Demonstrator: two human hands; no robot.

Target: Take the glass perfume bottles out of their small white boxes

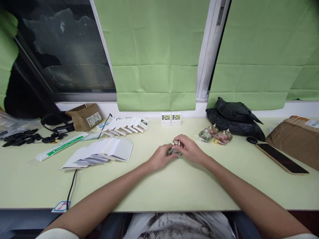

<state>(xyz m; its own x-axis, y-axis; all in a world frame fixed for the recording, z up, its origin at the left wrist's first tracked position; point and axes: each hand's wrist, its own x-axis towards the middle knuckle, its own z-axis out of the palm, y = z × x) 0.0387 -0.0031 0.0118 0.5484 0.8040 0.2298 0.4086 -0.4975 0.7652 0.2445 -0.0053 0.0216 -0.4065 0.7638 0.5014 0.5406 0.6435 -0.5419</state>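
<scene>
Near the middle of the table, my left hand [161, 158] and my right hand [191, 150] meet around a small shiny grey-green object [175, 152]. It looks glassy or plastic-wrapped, with a pale top, but its kind is hard to make out. The left fingers curl against its side, while the right thumb and fingers close on its upper part. My fingers cover much of it. Beyond the hands stand two small white boxes [166, 119] with green pictures. To the right lie several clear-wrapped bundles [208, 133] with red and gold colours.
Left of my hands are flattened white boxes [117, 150], with a row of white cartons [127, 126] behind. A black cable [72, 186] crosses the left side. Black plastic bags [234, 118], a phone [281, 158] and a brown parcel [294, 141] lie on the right.
</scene>
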